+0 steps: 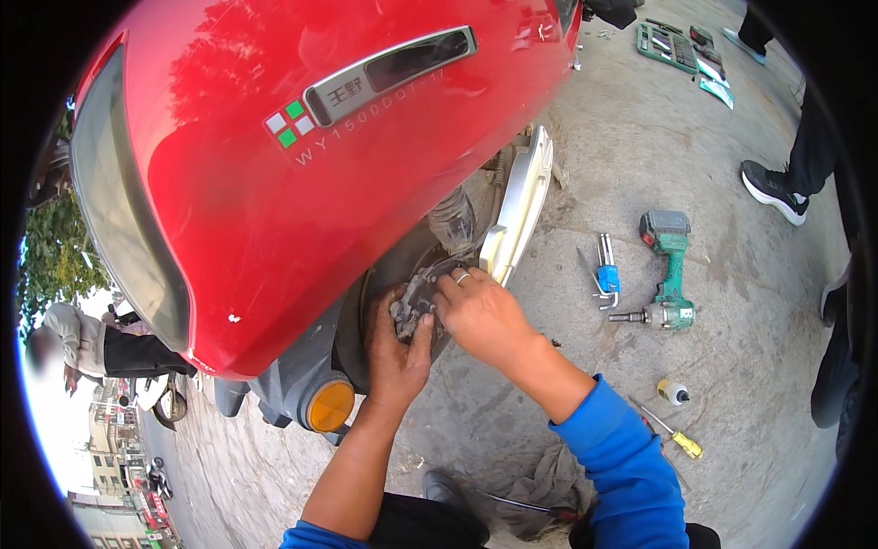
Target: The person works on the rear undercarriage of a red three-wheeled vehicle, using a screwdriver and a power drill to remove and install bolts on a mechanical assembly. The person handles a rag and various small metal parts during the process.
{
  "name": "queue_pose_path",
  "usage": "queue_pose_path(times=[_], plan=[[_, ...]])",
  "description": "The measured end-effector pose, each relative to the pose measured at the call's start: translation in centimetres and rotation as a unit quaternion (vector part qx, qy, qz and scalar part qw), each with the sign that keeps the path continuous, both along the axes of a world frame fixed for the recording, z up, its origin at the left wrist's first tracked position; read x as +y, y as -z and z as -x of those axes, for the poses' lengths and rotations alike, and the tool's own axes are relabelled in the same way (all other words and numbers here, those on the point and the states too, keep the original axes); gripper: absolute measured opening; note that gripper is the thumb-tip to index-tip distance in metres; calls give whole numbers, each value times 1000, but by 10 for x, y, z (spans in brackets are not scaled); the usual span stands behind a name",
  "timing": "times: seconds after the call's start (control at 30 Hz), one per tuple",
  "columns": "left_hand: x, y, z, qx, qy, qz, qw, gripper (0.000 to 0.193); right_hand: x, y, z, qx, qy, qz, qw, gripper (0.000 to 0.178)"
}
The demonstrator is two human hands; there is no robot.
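Observation:
Between my two hands is a dark, grimy metal part [416, 300] that looks like a brake caliper, close beside the dark wheel [355, 340] under the red vehicle body [274, 192]. My left hand [400, 357] cups it from the left and below, thumb pointing up along its near side. From the right, my right hand [477, 313], with a ring on one finger, has its fingers curled over the part's upper right edge. Those fingertips are partly hidden behind the part. A dirty ribbed rubber boot [452, 222] shows just above it.
A cream-white trim piece [523, 206] juts out beside my right hand. On the concrete lie a hex key set [607, 273], a green cordless impact wrench [672, 274], a small bottle [673, 392], a yellow-handled screwdriver [686, 445] and a grey rag [549, 485]. People stand at the right.

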State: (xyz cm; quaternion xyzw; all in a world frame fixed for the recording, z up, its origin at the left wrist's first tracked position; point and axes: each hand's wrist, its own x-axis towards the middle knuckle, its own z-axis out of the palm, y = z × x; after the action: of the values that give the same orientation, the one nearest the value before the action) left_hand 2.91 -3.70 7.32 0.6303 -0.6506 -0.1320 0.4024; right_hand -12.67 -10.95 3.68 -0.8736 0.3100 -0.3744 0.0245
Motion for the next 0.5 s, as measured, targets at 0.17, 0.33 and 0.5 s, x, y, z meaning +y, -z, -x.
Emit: queue_pose_path(times=[0.17,0.33,0.5], plan=[[-1,-1,1,18,-1,-10,1000,44,0,0,1,24,-4,2,1000,12],[1,-3,2,3,1,-1,1000,44,-1,1,-1,-19,-5,14,1000,13],[-1,-3,2,20,2,-14,1000,44,-2,1,-1,14,5,17,1000,12]])
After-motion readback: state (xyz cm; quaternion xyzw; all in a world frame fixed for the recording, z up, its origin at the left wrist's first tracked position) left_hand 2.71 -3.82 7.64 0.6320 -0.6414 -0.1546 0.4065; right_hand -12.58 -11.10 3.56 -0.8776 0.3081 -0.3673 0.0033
